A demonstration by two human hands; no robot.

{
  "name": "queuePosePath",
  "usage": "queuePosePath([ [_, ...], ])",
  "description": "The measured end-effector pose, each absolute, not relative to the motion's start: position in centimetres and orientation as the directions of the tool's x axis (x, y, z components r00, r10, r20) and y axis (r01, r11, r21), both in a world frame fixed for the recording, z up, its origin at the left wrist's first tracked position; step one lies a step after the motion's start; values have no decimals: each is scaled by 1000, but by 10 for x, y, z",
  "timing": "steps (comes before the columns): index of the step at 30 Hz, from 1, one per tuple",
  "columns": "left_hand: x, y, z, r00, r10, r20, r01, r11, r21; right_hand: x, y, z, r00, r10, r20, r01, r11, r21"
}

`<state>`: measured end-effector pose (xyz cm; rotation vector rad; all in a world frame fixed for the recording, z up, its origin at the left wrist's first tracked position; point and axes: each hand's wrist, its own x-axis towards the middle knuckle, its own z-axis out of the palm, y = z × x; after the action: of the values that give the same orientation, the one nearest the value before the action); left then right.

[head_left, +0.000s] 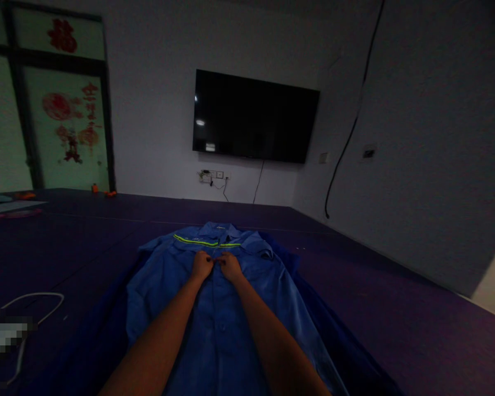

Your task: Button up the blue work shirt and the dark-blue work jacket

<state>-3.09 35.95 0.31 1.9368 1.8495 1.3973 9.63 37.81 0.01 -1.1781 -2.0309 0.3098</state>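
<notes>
A blue work jacket point(218, 341) with a collar and a yellow-green stripe across the chest lies spread out, front side up, its collar pointing away from me. Both my hands meet at its front placket, just below the stripe. My left hand point(202, 265) is closed, with thumb and fingers pinching the placket edge. Close beside it, my right hand point(230, 267) pinches the same edge from the other side. Whatever button sits between the fingertips is too small and dark to make out. Lower down, the placket lies flat with a button showing.
Darker blue cloth point(334, 324) lies under the jacket on the dark purple surface point(396, 308). A white cable point(45, 294) curls at the left. Small orange objects point(110, 193) stand near the glass door point(66, 126). A television point(256, 118) hangs on the far wall, and a black cable point(348, 143) runs down the right wall.
</notes>
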Motion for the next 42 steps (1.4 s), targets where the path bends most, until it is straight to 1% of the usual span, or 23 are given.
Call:
queuePosePath([
  [7, -32, 368, 2, -179, 851, 493, 740, -214, 638, 90, 382, 1, -225, 840, 493, 689, 495, -529],
  [18, -32, 370, 2, -208, 856, 473, 697, -210, 686, 87, 388, 1, -106, 854, 510, 721, 419, -552],
  [22, -32, 365, 5, -206, 854, 478, 669, -234, 705, 88, 386, 0, -84, 857, 509, 712, 410, -571],
  [30, -28, 356, 9, -127, 874, 469, 619, -299, 726, 95, 387, 0, -91, 855, 510, 638, 443, -629],
  [36, -28, 355, 7, -92, 876, 474, 646, -310, 698, 95, 388, -2, -82, 859, 505, 596, 449, -666],
  [42, -25, 352, 10, -37, 866, 499, 731, -317, 604, 93, 386, -2, -77, 852, 518, 572, 463, -677],
])
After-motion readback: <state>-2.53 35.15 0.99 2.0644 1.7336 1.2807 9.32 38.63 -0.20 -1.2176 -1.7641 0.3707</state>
